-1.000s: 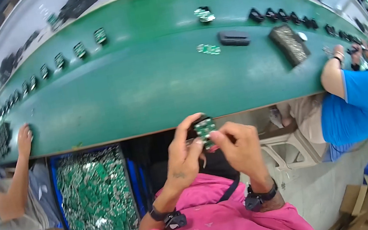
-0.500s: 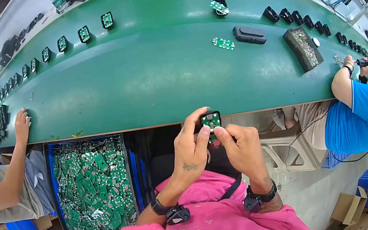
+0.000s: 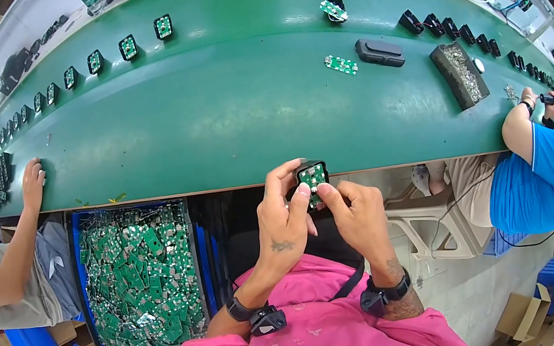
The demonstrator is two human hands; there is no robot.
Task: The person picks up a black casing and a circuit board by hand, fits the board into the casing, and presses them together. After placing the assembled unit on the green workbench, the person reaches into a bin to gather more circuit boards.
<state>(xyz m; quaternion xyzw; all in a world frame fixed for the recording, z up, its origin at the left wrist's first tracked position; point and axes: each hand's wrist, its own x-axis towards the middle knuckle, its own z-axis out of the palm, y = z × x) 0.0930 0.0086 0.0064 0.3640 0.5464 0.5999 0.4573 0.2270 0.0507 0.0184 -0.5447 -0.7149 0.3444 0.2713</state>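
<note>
Just off the near edge of the table I hold a small black plastic housing [image 3: 298, 168] with a green circuit board [image 3: 316, 174] in its open face. My left hand [image 3: 277, 222] is closed round the housing's left side, its thumb on the board. From the right, my right hand [image 3: 359, 212] grips the lower end, thumb pressed onto the board and fingers curled beneath. The thumbs cover part of the board, so I cannot tell if it sits fully in. Farther off lie a loose circuit board [image 3: 341, 64] and another housing with a tilted board [image 3: 333, 10].
On the green table [image 3: 207, 111] are a dark oblong case [image 3: 379, 52], a dark block with a speckled top [image 3: 460, 75] and rows of housings. A blue-rimmed bin [image 3: 142, 293] of circuit boards stands at my left. Co-workers sit on both sides, one in a blue shirt [image 3: 541, 178].
Both hands have moved slightly left and up with the housing. A red part at the board's lower end no longer shows. My right hand is turned closer against the housing.
</note>
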